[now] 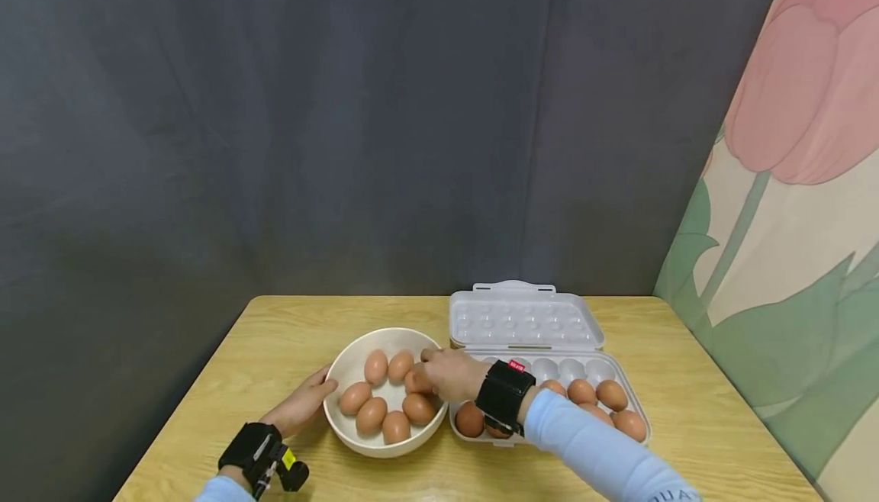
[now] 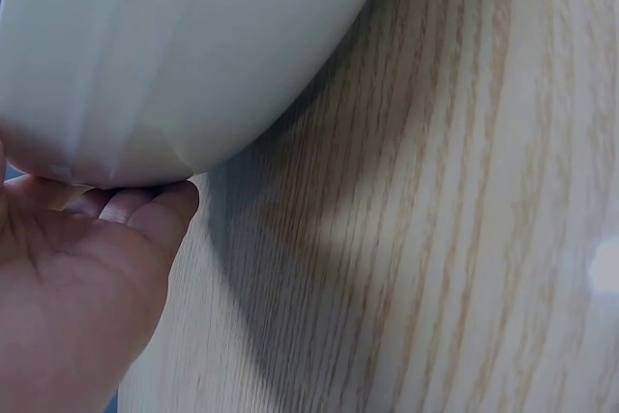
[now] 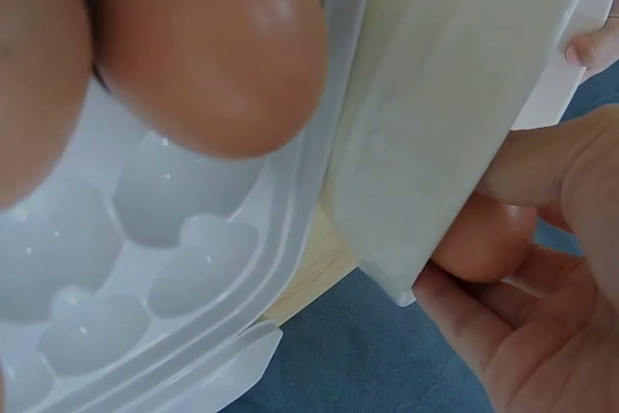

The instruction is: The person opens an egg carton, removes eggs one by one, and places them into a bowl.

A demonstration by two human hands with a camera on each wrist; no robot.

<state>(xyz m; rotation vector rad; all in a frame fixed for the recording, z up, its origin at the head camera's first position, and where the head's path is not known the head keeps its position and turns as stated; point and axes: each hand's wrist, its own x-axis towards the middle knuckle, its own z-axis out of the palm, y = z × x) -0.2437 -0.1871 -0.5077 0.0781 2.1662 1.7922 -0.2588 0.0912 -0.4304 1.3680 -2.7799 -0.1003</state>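
A cream bowl (image 1: 376, 450) with several brown eggs in it stands on the table. At the bowl's left side, my left hand (image 1: 302, 404) holds it. The left wrist view has that hand's fingers (image 2: 160, 215) against the outer wall, and the right wrist view shows the thumb at the rim. Over the right rim reaches my right hand (image 1: 455, 374), gripping a brown egg (image 3: 484, 239) between thumb and fingers. Right of the bowl lies a clear plastic egg carton (image 1: 642, 418), lid raised, with brown eggs in part of its hollows. My right wrist and sleeve cover some of it.
The raised lid (image 1: 525, 319) leans back at the table's far edge. Bare wood of the table (image 1: 288, 334) shows left of the bowl. A dark curtain (image 1: 384, 143) hangs behind, and a wall with a painted tulip (image 1: 790, 90) stands at the right.
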